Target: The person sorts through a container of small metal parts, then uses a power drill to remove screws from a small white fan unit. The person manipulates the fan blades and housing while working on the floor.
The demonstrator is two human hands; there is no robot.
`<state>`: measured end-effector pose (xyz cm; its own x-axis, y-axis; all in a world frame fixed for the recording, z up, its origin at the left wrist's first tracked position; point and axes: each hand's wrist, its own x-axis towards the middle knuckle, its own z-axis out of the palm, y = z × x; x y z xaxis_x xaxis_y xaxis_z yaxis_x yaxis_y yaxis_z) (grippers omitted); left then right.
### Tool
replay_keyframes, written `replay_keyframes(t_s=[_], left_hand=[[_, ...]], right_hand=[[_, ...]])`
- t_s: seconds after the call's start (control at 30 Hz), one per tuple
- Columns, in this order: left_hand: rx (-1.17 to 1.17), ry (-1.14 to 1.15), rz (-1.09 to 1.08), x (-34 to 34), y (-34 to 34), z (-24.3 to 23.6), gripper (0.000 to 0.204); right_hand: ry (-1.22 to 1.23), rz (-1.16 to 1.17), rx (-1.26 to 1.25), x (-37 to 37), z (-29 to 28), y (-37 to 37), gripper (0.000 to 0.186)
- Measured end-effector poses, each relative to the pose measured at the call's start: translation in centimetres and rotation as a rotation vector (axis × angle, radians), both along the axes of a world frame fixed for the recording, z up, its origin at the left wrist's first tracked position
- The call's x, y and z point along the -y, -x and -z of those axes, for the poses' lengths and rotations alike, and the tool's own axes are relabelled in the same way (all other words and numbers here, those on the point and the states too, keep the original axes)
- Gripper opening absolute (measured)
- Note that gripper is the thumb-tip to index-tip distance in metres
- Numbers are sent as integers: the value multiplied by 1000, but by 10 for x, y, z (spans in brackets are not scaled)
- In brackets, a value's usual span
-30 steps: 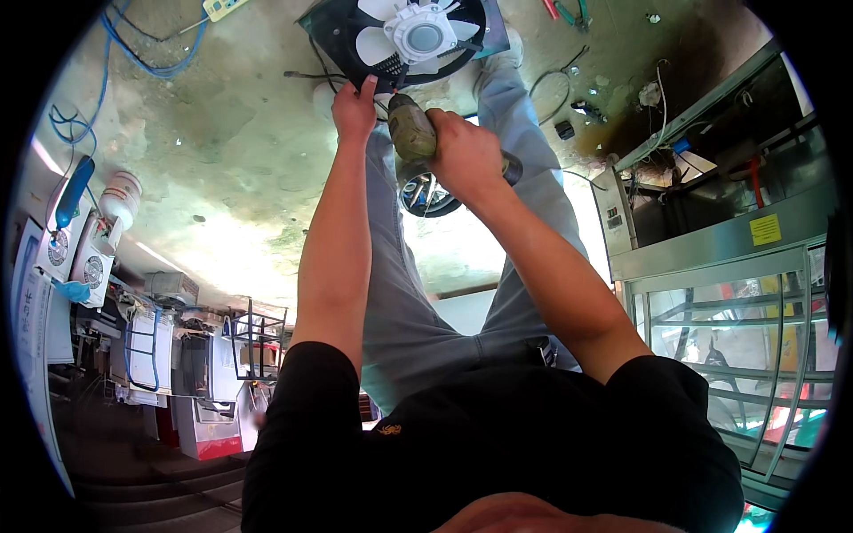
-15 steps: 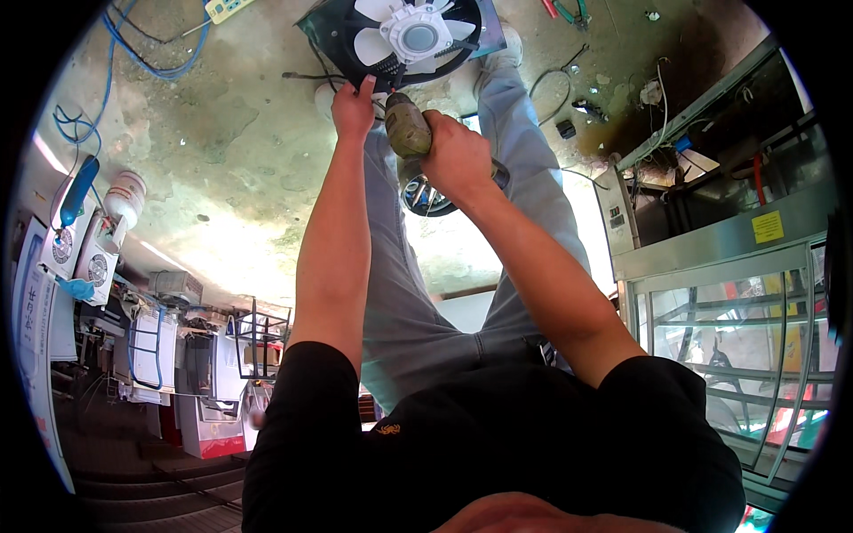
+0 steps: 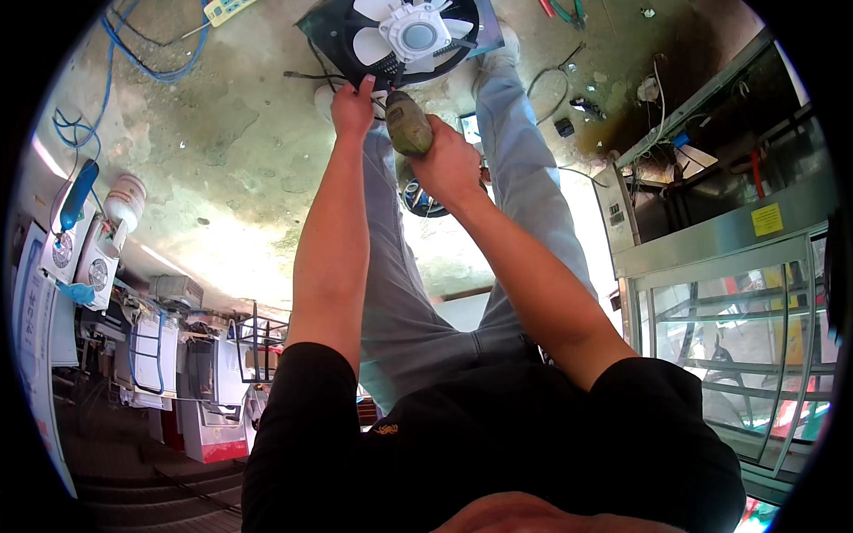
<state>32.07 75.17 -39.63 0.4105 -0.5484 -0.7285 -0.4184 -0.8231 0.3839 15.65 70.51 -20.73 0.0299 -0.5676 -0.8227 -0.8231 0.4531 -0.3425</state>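
A cordless drill (image 3: 409, 124), olive green and worn, sits in my right hand (image 3: 449, 164), whose fingers wrap round its handle. Its nose points up at the near rim of a fan (image 3: 418, 37) with white blades, a white motor hub and a black round frame. My left hand (image 3: 353, 108) grips the near left edge of that frame, thumb on top; its other fingers are mostly hidden. The fan is mounted on a dark square plate between my feet. Whether the drill tip touches a screw is too small to tell.
Below the drill, a round container (image 3: 418, 197) of small parts lies between my legs. Pliers (image 3: 579, 13), a black cable (image 3: 564, 80) and scraps lie on the concrete floor. A steel-framed glass cabinet (image 3: 737, 346) stands right; a blue cord (image 3: 155, 71) and power strip (image 3: 224, 9) are far left.
My right hand has shifted slightly left with the drill and hides more of the round container. My left hand has stayed at the fan's edge.
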Motion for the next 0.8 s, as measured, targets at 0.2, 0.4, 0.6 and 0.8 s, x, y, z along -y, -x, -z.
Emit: replay_keyframes(t_s=[0.2,0.4,0.6,0.8], left_hand=[[-4,-6,-26,12,3,-10,50],[121,6,-237,2,5,-47,45],[-534,-171,-795,-1,89,-89,38],[-782,-166,-1252,37,120,-25,33]], right_hand=[[4,-94,93,-5,-26,17,38],[-61,221,198,-9,-44,71,34],[41,639,89,6,-20,132,24],[-111,904,170,20,-15,168,20]])
